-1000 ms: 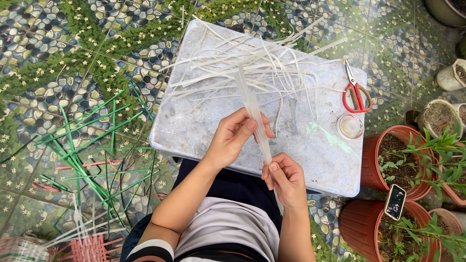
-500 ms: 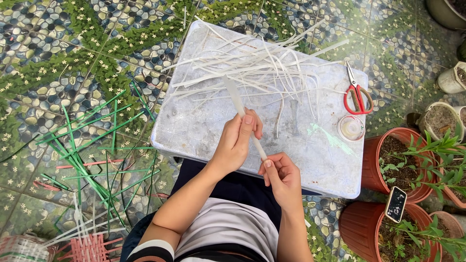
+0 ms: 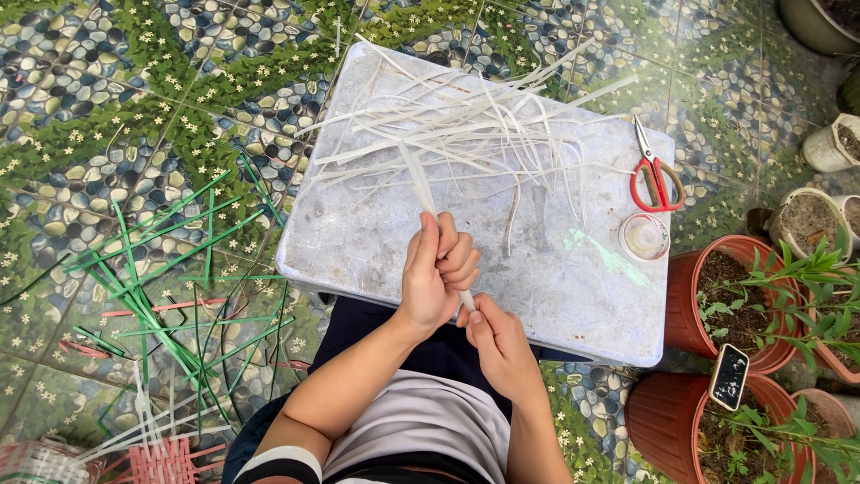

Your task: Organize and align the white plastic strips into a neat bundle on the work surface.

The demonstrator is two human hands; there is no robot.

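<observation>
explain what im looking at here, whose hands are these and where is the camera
The camera sits on a person's head and looks down, so the two bare hands are that person's own. The left hand is closed around a pale flat strip; the right hand pinches its lower end. In front is a whitish board resting over the lap, with a heap of similar pale strips, red-handled scissors and a small round clear container on it. Green strips lie on the patterned floor to the left, and potted plants stand on the right.
</observation>
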